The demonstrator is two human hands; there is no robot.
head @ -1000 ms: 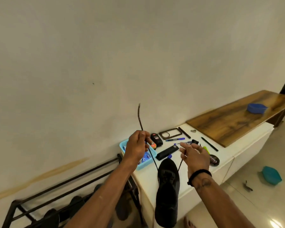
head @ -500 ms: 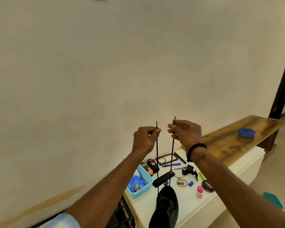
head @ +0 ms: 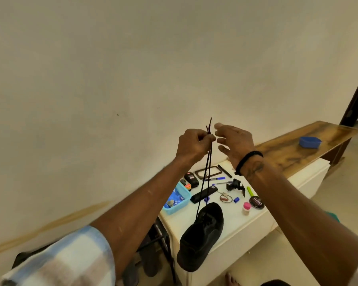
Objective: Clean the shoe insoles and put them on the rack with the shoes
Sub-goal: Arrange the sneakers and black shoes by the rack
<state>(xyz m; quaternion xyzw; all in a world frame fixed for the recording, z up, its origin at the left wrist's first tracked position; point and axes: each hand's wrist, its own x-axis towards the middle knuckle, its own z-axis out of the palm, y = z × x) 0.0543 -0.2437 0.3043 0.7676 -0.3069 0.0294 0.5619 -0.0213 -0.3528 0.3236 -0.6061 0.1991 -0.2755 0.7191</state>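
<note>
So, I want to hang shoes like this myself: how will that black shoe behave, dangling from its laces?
The black shoe probably swings and twists: it hangs off two thin laces, both pinched in the left hand. It tilts heel-down, so the weight seems rear-heavy. The laces run straight and taut, suggesting moderate weight; the open right hand is not steadying it.

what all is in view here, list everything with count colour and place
shoe: 1, black, hanging by its laces over the cabinet's front edge
laces: 2 strands, black, both running up to the left hand
cabinet: 1, white, against the wall
basket: 1, light blue, cabinet's left end
polish tin: 1, black, cabinet's front right
pens: 2, blue, mid cabinet
wooden top: 1, brown, right
bowl: 1, blue, on wooden top
shoe rack: 1, black, lower left
left hand: pinches both laces
right hand: open, beside the laces, black wristband
</note>
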